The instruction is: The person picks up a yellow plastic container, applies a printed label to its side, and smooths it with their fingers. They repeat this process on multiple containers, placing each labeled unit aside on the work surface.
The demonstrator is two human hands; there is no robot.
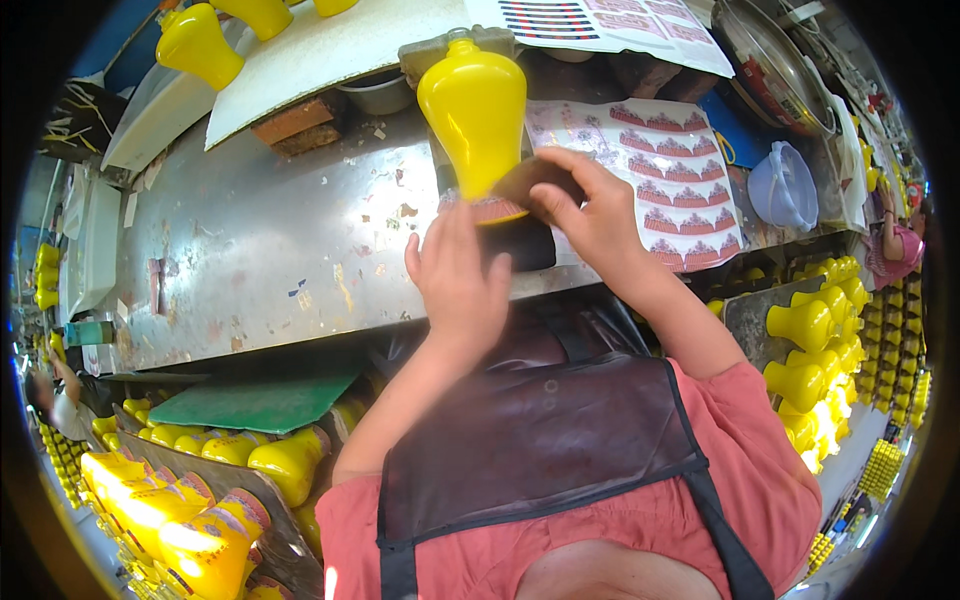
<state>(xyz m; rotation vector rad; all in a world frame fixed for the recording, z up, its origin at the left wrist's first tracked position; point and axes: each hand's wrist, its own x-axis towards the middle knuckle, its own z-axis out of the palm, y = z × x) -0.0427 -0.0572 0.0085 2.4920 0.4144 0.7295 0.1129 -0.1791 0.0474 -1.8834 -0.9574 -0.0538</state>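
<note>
A glossy yellow vase (473, 105) lies in front of me, its narrow neck pointing away and its flared end toward me. Around that near end runs a pink patterned decal strip (488, 209). My left hand (458, 270), slightly blurred, has its fingers stretched out, their tips by the decal's left part; whether they press on it I cannot tell. In my right hand (597, 208) a thin dark brown flat scraper (538, 180) is pinched between thumb and fingers, its edge close to the vase's right side. A black pad (520, 246) lies under the vase's near end.
Right of the vase lies a decal sheet (672, 180) on the metal table (250, 230). Another printed sheet (610, 25) rests on the raised white board (340, 45). A pale blue bucket (783, 188) stands farther right. Yellow vases (215, 530) crowd both sides, below a green board (260, 395) at left.
</note>
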